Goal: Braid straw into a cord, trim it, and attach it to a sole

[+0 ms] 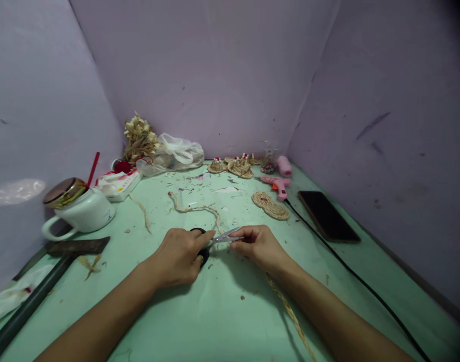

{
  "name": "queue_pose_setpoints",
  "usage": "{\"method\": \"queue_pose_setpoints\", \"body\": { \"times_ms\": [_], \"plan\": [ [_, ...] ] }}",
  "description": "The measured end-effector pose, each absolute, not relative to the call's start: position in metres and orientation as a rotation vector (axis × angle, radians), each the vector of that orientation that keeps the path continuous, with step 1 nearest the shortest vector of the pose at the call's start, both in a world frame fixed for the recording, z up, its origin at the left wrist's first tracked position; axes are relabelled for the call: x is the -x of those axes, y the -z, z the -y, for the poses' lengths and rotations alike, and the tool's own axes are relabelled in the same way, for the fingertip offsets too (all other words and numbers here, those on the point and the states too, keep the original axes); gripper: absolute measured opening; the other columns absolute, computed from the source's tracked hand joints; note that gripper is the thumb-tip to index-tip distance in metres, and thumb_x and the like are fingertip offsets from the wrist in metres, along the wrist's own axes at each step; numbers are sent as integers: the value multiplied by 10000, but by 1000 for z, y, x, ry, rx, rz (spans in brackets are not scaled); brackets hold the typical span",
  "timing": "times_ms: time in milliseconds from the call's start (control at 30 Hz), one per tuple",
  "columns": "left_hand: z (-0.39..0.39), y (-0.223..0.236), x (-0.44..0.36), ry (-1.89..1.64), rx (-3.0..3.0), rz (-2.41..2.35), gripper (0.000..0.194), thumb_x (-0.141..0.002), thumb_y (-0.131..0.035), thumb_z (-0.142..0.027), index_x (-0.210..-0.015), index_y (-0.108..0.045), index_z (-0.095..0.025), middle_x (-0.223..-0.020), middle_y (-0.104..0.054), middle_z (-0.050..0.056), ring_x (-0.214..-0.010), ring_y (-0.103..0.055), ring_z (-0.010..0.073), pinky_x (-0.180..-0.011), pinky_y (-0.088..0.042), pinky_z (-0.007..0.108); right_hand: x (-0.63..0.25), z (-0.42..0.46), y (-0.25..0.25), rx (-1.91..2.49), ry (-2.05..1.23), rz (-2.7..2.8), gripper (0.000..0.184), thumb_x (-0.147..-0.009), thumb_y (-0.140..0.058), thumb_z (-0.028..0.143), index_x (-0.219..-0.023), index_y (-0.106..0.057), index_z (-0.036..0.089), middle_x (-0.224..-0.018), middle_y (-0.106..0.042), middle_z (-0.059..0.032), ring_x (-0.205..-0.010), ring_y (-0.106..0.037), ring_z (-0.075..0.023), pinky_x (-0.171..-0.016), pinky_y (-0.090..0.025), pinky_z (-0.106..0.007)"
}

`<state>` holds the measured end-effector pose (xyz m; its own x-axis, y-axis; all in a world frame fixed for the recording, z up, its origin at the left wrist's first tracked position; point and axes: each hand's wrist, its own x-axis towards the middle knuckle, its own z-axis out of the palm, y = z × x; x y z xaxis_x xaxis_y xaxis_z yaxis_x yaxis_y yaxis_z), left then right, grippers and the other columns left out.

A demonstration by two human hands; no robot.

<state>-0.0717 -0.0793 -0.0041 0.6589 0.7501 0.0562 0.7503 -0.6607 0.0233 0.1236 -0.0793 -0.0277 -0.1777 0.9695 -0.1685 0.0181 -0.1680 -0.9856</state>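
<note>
Lilac walls (215, 75) are enclosing the worktop (230, 322), and remotely I am seeing the left hand's grip (180, 255) holding parted scissors (218, 240) well inside the side edges, the right hand's grip (258, 245) pinching braided cord (292, 314) that is trailing toward the front edge.

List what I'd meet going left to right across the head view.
White mug → dried flowers → left hand → scissors → right hand → black phone.

From here I see a bare left hand (180, 255), a bare right hand (262, 245), thin fingers (245, 232) and long, bare forearms (105, 305).
</note>
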Motion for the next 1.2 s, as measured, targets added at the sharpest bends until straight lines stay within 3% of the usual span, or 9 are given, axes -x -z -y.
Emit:
{"method": "queue_pose_setpoints", "body": {
  "times_ms": [200,433,633,800,1000,1200],
  "plan": [
    [78,4,75,342,2977,1349,465,-659,-423,-128,-1096,-527,-248,-783,-647,8,-690,-584,176,-592,-384,256,-123,81,20,1219,-1505,1160,86,-524,-638,175,-579,-587,133,-411,-448,63,-370,-338,-41,-391,-223,-198],
    [70,4,82,921,2850,1649,336,-682,-436,-161,-975,-597,-192,-707,-612,-21,-606,-514,103,-587,-384,195,-122,80,19,1224,-1526,1113,162,-511,-660,205,-642,-616,120,-420,-444,67,-373,-318,-36,-389,-196,-196],
    [74,2,81,663,2912,1536,486,-631,-472,-175,-1108,-534,-244,-911,-634,-9,-788,-569,149,-701,-415,228,-123,81,20,1222,-1483,1105,157,-517,-671,206,-641,-624,121,-435,-464,67,-397,-336,-37,-426,-242,-198],
    [76,-1,77,412,2887,1468,503,-623,-491,-203,-1122,-519,-256,-826,-629,2,-738,-572,176,-648,-420,263,-124,80,25,1158,-1452,1113,205,-548,-662,200,-739,-665,125,-547,-550,30,-472,-405,-51,-464,-277,-194],
    [71,8,80,693,2736,1680,423,-662,-472,-197,-1072,-546,-267,-929,-646,-19,-772,-590,147,-690,-428,242,-124,78,23,1178,-1563,1009,215,-589,-634,174,-794,-666,122,-485,-490,52,-387,-366,-29,-376,-231,-169],
    [71,11,78,725,2679,1730,387,-678,-477,-212,-1051,-558,-276,-889,-655,-29,-767,-595,150,-680,-426,243,-121,76,24,1213,-1674,839,84,-682,-574,102,-747,-626,93,-528,-552,4,-382,-481,-61,-377,-409,-191]
  ]
}}
